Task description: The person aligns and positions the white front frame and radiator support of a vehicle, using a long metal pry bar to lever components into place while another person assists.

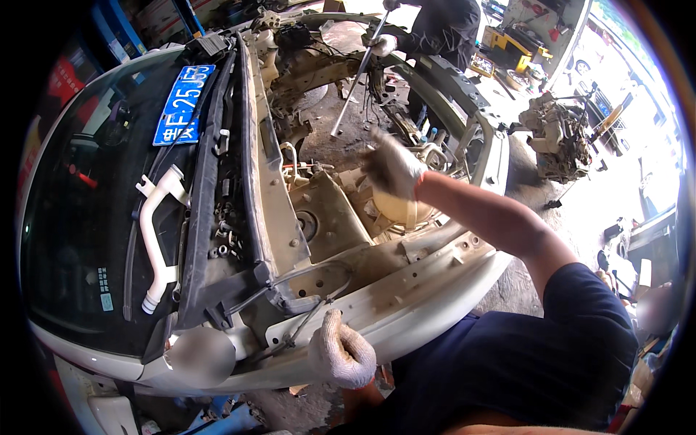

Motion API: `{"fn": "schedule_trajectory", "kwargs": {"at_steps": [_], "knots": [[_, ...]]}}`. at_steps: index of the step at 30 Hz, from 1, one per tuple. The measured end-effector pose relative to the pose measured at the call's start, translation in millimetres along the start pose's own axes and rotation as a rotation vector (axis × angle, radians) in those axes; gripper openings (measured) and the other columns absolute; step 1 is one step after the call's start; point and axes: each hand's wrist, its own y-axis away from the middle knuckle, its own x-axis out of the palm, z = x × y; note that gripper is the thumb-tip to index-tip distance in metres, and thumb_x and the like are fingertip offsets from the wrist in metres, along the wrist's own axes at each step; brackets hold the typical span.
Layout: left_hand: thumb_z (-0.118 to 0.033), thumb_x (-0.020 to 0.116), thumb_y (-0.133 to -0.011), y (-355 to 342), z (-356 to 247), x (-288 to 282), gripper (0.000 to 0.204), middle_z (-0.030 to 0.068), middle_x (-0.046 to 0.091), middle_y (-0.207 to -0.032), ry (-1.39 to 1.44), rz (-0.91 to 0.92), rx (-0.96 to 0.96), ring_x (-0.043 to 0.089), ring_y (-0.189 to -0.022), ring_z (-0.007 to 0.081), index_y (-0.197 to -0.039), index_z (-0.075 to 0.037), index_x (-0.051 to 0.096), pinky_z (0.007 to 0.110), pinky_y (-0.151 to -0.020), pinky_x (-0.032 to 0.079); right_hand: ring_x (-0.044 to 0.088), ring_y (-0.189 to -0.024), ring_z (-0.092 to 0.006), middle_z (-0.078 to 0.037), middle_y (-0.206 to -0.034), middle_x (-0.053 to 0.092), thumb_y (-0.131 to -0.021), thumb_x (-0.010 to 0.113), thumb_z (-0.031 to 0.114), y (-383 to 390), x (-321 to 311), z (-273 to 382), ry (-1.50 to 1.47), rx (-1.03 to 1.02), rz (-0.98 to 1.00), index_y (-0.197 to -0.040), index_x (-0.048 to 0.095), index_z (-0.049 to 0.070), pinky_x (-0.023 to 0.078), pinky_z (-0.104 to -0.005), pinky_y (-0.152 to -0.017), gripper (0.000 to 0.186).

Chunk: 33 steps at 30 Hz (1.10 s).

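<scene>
My left hand [342, 353], in a whitish work glove, is at the outer edge of the white fender [406, 319]. Its fingers are curled in; what they hold, if anything, is hidden. Just beside it, a thin dark cable [308, 319] hangs over the fender's inner lip. My right hand [395, 168], also gloved, reaches over the open engine bay [326, 210]. Motion smears its fingers. Below it sits a rounded yellowish reservoir [402, 209] with hoses around it.
Across the bay, another person's gloved hand [383, 46] grips a long metal bar [353, 90] slanting down into it. A white pipe [151, 235], a blue plate [183, 105] and several nuts [225, 243] lie near the windshield. An engine [558, 138] stands on the floor at right.
</scene>
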Motion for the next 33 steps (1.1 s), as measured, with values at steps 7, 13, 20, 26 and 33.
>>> {"fn": "schedule_trajectory", "kwargs": {"at_steps": [7, 13, 20, 26, 33], "knots": [[0.012, 0.054, -0.074, 1, 0, -1, 0.026, 0.0206, 0.067, -0.077, 0.019, -0.020, -0.001, 0.062, -0.058, 0.0345, -0.097, 0.009, 0.067, 0.042, -0.052, 0.049, 0.041, -0.047, -0.0115, 0.001, -0.061, 0.047, -0.083, 0.069, 0.064, -68, 10, 25, -0.056, -0.105, -0.200, -0.079, 0.052, 0.011, 0.033, -0.0267, -0.042, 0.055], [0.011, 0.053, -0.076, 3, 1, -1, 0.025, 0.0204, 0.066, -0.076, 0.041, -0.019, -0.054, 0.062, -0.057, 0.0346, -0.098, 0.010, 0.066, 0.043, -0.052, 0.050, 0.044, -0.048, -0.0071, 0.004, -0.061, 0.051, -0.088, 0.072, 0.047, -91, 37, 7, -0.009, -0.062, -0.092, -0.074, 0.055, 0.015, 0.033, -0.0227, -0.040, 0.039], [0.010, 0.053, -0.081, -35, 1, -13, 0.035, 0.0172, 0.063, -0.078, -0.015, 0.245, 0.024, 0.061, -0.062, 0.0349, -0.114, 0.005, 0.064, 0.042, -0.056, 0.050, 0.043, -0.045, -0.0084, 0.003, -0.058, 0.051, -0.089, 0.073, 0.031, -129, 41, -13, -0.035, -0.015, 0.065, -0.070, 0.060, 0.013, 0.033, -0.0243, -0.039, 0.030], [-0.006, 0.059, -0.084, -150, 29, 9, 0.047, 0.0166, 0.063, -0.094, -0.309, 0.741, 0.193, 0.064, -0.078, 0.0366, -0.131, -0.013, 0.055, 0.048, -0.069, 0.052, 0.044, -0.044, -0.0098, -0.001, -0.059, 0.055, -0.089, 0.073, 0.029, -110, 41, -12, 0.019, -0.001, -0.082, -0.073, 0.063, 0.009, 0.033, -0.0255, -0.039, 0.027], [-0.017, 0.051, -0.090, -187, 72, 94, 0.049, 0.0186, 0.066, -0.093, -0.694, 1.010, 0.188, 0.067, -0.083, 0.0371, -0.139, -0.021, 0.053, 0.048, -0.076, 0.054, 0.061, -0.055, -0.0140, -0.006, -0.073, 0.068, -0.080, 0.080, 0.021, -70, 54, -27, 0.072, -0.080, -0.012, -0.087, 0.073, 0.004, 0.049, -0.0281, -0.048, 0.020]]}}
